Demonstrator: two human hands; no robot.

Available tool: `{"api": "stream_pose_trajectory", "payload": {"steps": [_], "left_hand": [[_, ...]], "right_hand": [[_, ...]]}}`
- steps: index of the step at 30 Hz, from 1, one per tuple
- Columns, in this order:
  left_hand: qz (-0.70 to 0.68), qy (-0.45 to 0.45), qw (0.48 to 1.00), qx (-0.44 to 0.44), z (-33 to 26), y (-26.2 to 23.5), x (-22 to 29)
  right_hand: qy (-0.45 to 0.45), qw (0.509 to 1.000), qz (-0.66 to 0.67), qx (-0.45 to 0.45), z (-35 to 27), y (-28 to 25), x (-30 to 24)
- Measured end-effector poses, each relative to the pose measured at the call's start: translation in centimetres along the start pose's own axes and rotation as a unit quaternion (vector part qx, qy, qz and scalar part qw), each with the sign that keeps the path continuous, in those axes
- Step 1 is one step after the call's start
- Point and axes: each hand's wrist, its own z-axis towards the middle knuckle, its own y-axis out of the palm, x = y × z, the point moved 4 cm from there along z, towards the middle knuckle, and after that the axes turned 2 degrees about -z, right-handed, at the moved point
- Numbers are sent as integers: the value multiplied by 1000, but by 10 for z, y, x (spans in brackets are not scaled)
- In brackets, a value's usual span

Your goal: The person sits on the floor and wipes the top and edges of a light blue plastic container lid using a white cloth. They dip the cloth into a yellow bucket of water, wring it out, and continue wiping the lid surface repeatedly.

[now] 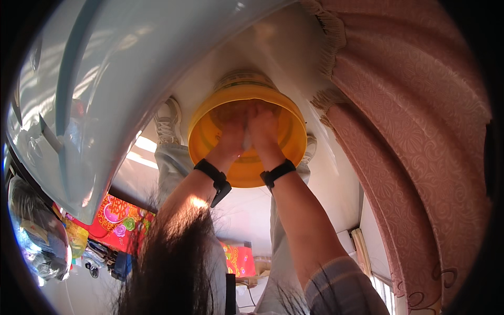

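A yellow bucket (pixel 197 137) stands on the floor between my feet, its mouth facing up toward me. Both my hands reach down inside it, close together near its far inner wall. My left hand (pixel 232 134) is curled inward, its fingertips hidden in shadow. Beside it my right hand (pixel 262 125) has its fingers bent and closed. Something pale and whitish (pixel 247 139) shows between the two hands; its kind is too unclear to tell. A black band circles each wrist.
A glossy pale blue-grey curved surface (pixel 131 58) fills the upper left. Pink patterned fabric with a fringe (pixel 399 115) hangs on the right. My shoe (pixel 168 122) is left of the bucket. A red floral cloth (pixel 123 220) and bagged items lie lower left.
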Motion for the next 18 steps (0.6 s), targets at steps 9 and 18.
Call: {"api": "stream_pose_trajectory", "payload": {"steps": [9,18], "left_hand": [[-492,-362,766,200,2,19,-8],[-558,-305,760,134,-10,17,-15]], "right_hand": [[-29,999,16,42,-7,0,-2],[29,988,-79,-131,-14,8,-10]]}}
